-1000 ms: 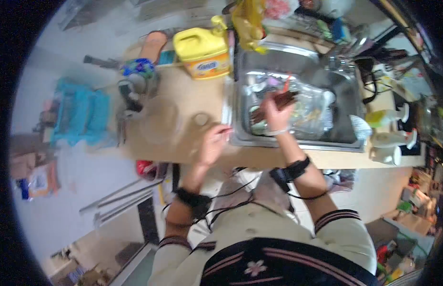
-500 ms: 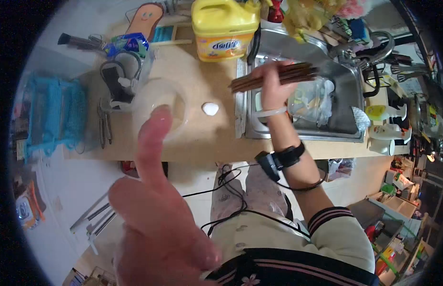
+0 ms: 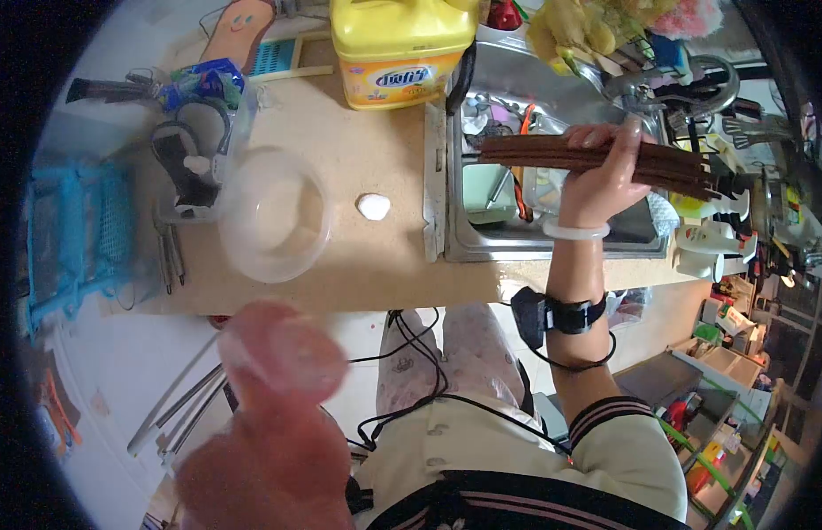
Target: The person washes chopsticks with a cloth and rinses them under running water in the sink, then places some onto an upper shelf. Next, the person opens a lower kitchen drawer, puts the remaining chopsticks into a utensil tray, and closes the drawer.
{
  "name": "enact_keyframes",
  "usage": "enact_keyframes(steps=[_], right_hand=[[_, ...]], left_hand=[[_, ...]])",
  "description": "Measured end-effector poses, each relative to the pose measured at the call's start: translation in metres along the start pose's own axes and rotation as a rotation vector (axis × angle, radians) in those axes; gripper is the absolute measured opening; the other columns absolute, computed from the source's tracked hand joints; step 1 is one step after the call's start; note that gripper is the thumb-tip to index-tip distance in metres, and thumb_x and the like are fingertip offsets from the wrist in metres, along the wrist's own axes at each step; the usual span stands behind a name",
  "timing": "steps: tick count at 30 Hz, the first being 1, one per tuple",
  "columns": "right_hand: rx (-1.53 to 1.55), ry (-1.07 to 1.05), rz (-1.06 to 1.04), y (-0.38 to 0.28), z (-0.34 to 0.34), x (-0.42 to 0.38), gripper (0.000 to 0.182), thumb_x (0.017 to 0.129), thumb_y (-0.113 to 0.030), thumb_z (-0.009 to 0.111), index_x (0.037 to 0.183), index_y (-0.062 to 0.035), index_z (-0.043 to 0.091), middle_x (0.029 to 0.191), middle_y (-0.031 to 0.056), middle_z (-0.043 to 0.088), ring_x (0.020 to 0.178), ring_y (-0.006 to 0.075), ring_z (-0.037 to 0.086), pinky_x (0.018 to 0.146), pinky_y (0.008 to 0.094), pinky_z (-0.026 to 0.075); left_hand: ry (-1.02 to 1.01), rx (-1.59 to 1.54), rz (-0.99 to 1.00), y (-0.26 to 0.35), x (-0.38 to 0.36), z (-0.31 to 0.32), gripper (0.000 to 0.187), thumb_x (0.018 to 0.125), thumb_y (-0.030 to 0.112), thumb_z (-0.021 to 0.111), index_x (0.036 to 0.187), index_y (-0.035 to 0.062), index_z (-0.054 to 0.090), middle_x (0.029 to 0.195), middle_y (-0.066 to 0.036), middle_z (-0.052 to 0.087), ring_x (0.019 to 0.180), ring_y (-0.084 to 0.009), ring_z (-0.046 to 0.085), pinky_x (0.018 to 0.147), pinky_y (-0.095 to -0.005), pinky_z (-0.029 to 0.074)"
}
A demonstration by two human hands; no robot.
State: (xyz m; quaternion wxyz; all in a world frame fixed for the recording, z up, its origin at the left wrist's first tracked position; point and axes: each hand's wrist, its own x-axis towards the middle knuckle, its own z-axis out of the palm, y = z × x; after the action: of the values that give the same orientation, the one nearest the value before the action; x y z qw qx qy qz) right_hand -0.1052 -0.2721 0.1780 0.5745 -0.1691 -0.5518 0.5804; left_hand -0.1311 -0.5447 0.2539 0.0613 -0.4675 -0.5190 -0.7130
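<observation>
My right hand (image 3: 605,172) is closed around a bundle of dark brown sticks (image 3: 535,152), held level above the metal sink (image 3: 552,251). Close to the camera, in front of the counter, is my left hand (image 3: 278,371); it is blurred and its fingers cannot be made out. A translucent round bowl (image 3: 277,215) sits on the wooden counter (image 3: 376,274), beyond my left hand. Right of the bowl lies a small white object (image 3: 374,207). Inside the sink, a pale green container (image 3: 486,190) and other items show under the bundle.
A yellow jug (image 3: 402,53) stands at the counter's back, left of the sink. Along the left are a clear bin (image 3: 243,115) with a dark strap and headband, metal tongs (image 3: 171,256) and a blue rack (image 3: 79,238). Spray bottles (image 3: 707,238) stand right of the sink.
My right hand has moved right with the sticks, farther over the sink. My left hand has drawn back from over the bowl, and its outstretched finger no longer shows. The view has shifted slightly.
</observation>
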Motion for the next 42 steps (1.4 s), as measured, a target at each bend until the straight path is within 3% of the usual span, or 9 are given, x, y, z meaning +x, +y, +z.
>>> enact_keyframes(steps=[4, 10, 15, 19, 22, 24, 35, 40, 42], right_hand=[[-0.203, -0.102, -0.08, 0.053, -0.003, -0.046, 0.016, 0.074, 0.001, 0.06, 0.087, -0.0026, 0.05, 0.076, 0.0037, 0.053, 0.063, 0.0125, 0.051, 0.058, 0.0231, 0.043], [-0.081, -0.175, 0.312, 0.083, -0.001, -0.047, 0.011, 0.073, -0.001, 0.061, 0.077, -0.0005, 0.051, 0.063, 0.0046, 0.055, 0.054, 0.0113, 0.054, 0.049, 0.0244, 0.043], [-0.007, -0.113, 0.091, 0.078, -0.002, -0.051, 0.009, 0.079, 0.004, 0.048, 0.079, -0.0017, 0.041, 0.055, 0.0062, 0.048, 0.045, 0.015, 0.048, 0.044, 0.0295, 0.044], [-0.169, -0.185, 0.084, 0.083, 0.004, -0.045, 0.012, 0.078, 0.003, 0.052, 0.069, -0.0031, 0.045, 0.055, 0.0059, 0.052, 0.046, 0.0129, 0.05, 0.047, 0.0242, 0.042], [0.077, -0.08, 0.123, 0.046, 0.011, -0.033, 0.015, 0.077, 0.002, 0.049, 0.063, -0.0031, 0.048, 0.056, 0.0071, 0.055, 0.05, 0.0134, 0.052, 0.049, 0.0245, 0.043], [-0.146, -0.122, 0.137, 0.107, -0.011, -0.057, 0.013, 0.08, -0.003, 0.051, 0.067, -0.0012, 0.048, 0.056, 0.007, 0.055, 0.048, 0.0132, 0.052, 0.05, 0.025, 0.044], [-0.125, -0.042, 0.162, 0.115, -0.014, -0.047, 0.022, 0.068, 0.0, 0.061, 0.083, -0.0009, 0.046, 0.067, 0.003, 0.051, 0.055, 0.0108, 0.05, 0.051, 0.0253, 0.044], [0.031, -0.051, 0.041, 0.061, -0.008, -0.029, 0.008, 0.077, 0.001, 0.054, 0.077, -0.0019, 0.047, 0.06, 0.0076, 0.055, 0.054, 0.0142, 0.054, 0.052, 0.0262, 0.045], [-0.201, -0.078, 0.075, 0.106, -0.019, -0.06, 0.009, 0.076, 0.0, 0.054, 0.078, -0.0018, 0.046, 0.059, 0.0066, 0.054, 0.055, 0.014, 0.054, 0.052, 0.0265, 0.045]], left_hand=[[0.053, 0.045, -0.051, -0.009, -0.001, -0.003, 0.012, 0.079, 0.017, 0.049, 0.082, 0.0057, 0.051, 0.063, -0.002, 0.043, 0.067, -0.0178, 0.043, 0.088, -0.0451, 0.033], [0.309, 0.044, -0.38, -0.049, -0.041, -0.017, 0.012, 0.083, 0.016, 0.046, 0.085, 0.0046, 0.049, 0.061, -0.002, 0.042, 0.063, -0.0162, 0.042, 0.086, -0.0445, 0.035], [0.388, -0.075, -0.547, -0.067, -0.083, -0.021, 0.013, 0.086, 0.016, 0.043, 0.087, 0.0037, 0.048, 0.06, -0.002, 0.04, 0.061, -0.0149, 0.042, 0.085, -0.0441, 0.037], [0.464, -0.132, -0.642, -0.067, -0.108, -0.02, 0.013, 0.087, 0.01, 0.039, 0.09, 0.001, 0.047, 0.062, -0.003, 0.041, 0.06, -0.0139, 0.041, 0.083, -0.0417, 0.039], [0.495, -0.117, -0.669, -0.069, -0.119, -0.025, 0.014, 0.087, 0.006, 0.036, 0.091, 0.0003, 0.048, 0.062, -0.003, 0.04, 0.06, -0.0131, 0.04, 0.08, -0.0394, 0.041], [0.586, -0.14, -0.716, -0.066, -0.122, -0.024, 0.014, 0.087, 0.006, 0.036, 0.092, 0.0001, 0.048, 0.061, -0.003, 0.039, 0.06, -0.013, 0.04, 0.08, -0.0389, 0.042], [0.64, -0.143, -0.781, -0.063, -0.13, -0.018, 0.016, 0.088, 0.007, 0.035, 0.093, -0.0006, 0.048, 0.062, -0.003, 0.041, 0.061, -0.0126, 0.041, 0.075, -0.0371, 0.043], [0.628, -0.112, -0.832, -0.063, -0.132, -0.015, 0.016, 0.089, 0.012, 0.036, 0.095, 0.001, 0.047, 0.06, -0.002, 0.039, 0.06, -0.0123, 0.04, 0.075, -0.0372, 0.043], [0.628, -0.135, -0.806, -0.065, -0.135, -0.018, 0.017, 0.089, 0.013, 0.037, 0.096, 0.0007, 0.047, 0.06, -0.002, 0.039, 0.059, -0.0125, 0.039, 0.075, -0.0374, 0.043]])
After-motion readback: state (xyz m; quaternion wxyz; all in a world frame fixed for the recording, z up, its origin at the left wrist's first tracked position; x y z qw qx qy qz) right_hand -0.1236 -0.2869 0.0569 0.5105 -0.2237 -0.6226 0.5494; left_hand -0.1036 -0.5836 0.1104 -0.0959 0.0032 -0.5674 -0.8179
